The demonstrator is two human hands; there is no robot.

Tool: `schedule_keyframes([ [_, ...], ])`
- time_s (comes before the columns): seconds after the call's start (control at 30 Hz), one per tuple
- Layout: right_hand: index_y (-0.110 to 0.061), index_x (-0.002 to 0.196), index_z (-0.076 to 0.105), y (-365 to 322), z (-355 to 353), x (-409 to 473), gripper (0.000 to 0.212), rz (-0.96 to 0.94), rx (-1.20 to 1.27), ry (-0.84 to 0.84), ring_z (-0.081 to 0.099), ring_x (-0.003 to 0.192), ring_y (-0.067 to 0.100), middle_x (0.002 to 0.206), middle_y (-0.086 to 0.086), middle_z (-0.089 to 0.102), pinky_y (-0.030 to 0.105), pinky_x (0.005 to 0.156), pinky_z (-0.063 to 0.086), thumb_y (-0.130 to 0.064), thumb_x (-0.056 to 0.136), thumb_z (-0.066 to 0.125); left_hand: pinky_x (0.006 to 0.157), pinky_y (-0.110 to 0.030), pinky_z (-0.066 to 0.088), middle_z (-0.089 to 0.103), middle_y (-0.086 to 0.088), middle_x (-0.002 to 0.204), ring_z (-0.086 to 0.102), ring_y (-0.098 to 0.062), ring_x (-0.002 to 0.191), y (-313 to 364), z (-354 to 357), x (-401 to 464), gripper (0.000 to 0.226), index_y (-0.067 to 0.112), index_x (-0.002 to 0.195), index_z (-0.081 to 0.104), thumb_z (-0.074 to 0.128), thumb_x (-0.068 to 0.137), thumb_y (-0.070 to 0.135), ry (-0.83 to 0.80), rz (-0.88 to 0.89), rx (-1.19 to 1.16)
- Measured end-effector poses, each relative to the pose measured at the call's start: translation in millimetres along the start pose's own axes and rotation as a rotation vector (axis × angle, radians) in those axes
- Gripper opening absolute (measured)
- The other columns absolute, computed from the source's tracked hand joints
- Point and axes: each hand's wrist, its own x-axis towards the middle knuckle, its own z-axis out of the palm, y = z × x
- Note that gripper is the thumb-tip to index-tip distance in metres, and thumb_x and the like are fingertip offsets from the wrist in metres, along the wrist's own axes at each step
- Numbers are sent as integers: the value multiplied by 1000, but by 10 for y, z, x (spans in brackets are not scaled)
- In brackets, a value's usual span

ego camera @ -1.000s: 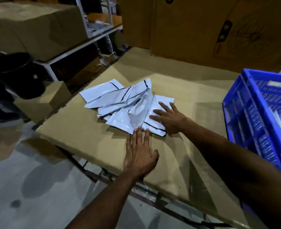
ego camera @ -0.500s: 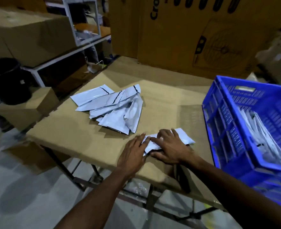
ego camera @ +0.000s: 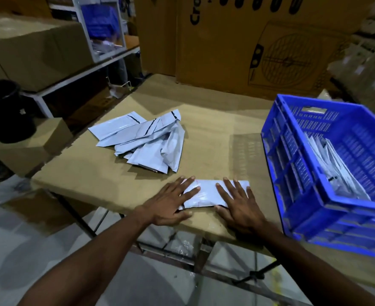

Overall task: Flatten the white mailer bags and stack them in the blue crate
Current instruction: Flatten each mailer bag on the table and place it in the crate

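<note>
I am pressing one white mailer bag [ego camera: 206,194] flat near the front edge of the bench [ego camera: 215,129], my left hand [ego camera: 171,204] lying on its left end and my right hand [ego camera: 239,206] on its right end, fingers of both straight and spread, gripping nothing. I am judging the bag to be very light, thin and limp plastic film, slick enough to slide on the cardboard top, so I am thinking of pinching it along its long near edge or by one short end, once it is flat. The loose pile of mailer bags [ego camera: 144,142] is lying toward the back left of the bench, well apart from my hands. The blue crate [ego camera: 292,164] is standing at the right edge, with flattened bags leaning inside it. How many bags either heap is holding I cannot tell, since they are overlapping. The crate's right side is cut off, and its floor is hidden. My palms are hiding the bag's ends.
</note>
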Motion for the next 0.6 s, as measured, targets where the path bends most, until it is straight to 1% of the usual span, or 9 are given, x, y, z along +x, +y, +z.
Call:
schedule_keyframes([
  [0.07, -40, 156, 5, -53, -29, -30, 77, 22, 42, 32, -9, 151, 14, 163, -13, -8, 52, 119, -9, -75, 88, -2, 124, -38, -5, -11, 9, 170, -12, -15, 156, 28, -65, 11, 72, 38, 162, 7, 14, 99, 71, 41, -47, 17],
  [0.1, -37, 156, 12, -64, -65, 5, 78, 26, 55, 85, -4, 152, 13, 163, -12, -1, 54, 119, -7, -72, 89, -6, 125, -38, 1, 5, 3, 171, 2, -18, 157, 71, -108, 63, 72, 28, 162, 22, 11, 102, 66, 104, -73, 31],
  [0.17, -28, 155, 26, -68, -155, 138, 82, 22, 62, 162, 8, 152, 15, 163, -8, 16, 56, 118, -1, -65, 92, -11, 120, -41, 30, 48, -11, 154, 43, -26, 144, 215, -138, 272, 61, 8, 145, 54, 20, 108, 43, 221, -88, 64],
  [0.2, -25, 154, 29, -61, -185, 210, 82, 11, 54, 153, 11, 152, 16, 163, -7, 21, 56, 118, 1, -63, 93, -9, 112, -44, 43, 60, -14, 141, 56, -30, 133, 293, -98, 417, 54, 2, 134, 63, 27, 104, 30, 262, -85, 75],
  [0.23, -22, 154, 32, -49, -176, 274, 80, -7, 44, 130, 14, 151, 16, 162, -6, 24, 55, 118, 1, -59, 94, -6, 105, -47, 49, 66, -16, 133, 62, -31, 126, 395, -85, 554, 52, 0, 127, 67, 32, 97, 23, 260, -102, 61],
  [0.3, -18, 151, 37, -24, -109, 340, 77, -33, 53, 102, 22, 150, 18, 160, -4, 30, 54, 118, 2, -54, 94, -1, 103, -47, 51, 68, -14, 129, 63, -30, 124, 593, -7, 742, 55, 1, 125, 68, 32, 92, 25, 144, -171, 38],
  [0.4, -16, 144, 49, 22, 46, 305, 69, -36, 23, 183, 39, 142, 21, 152, -1, 45, 52, 115, 16, -50, 103, 6, 111, -41, 40, 66, -9, 135, 58, -24, 130, 722, 164, 773, 56, 7, 131, 66, 30, 98, 34, 142, -255, 126],
  [0.5, -16, 144, 49, 35, 118, 271, 54, -54, -6, 252, 39, 142, 22, 152, 0, 45, 55, 113, 27, -40, 103, 25, 116, -45, 31, 57, -9, 145, 51, -23, 137, 734, 239, 770, 58, 8, 139, 59, 29, 101, 39, 188, -317, 167],
  [0.6, -16, 146, 46, 6, 114, 263, 53, -37, 3, 264, 36, 144, 20, 153, 0, 42, 54, 116, 23, -38, 101, 29, 118, -45, 23, 52, -8, 151, 47, -22, 141, 737, 278, 791, 59, 9, 144, 55, 27, 102, 40, 205, -331, 218],
])
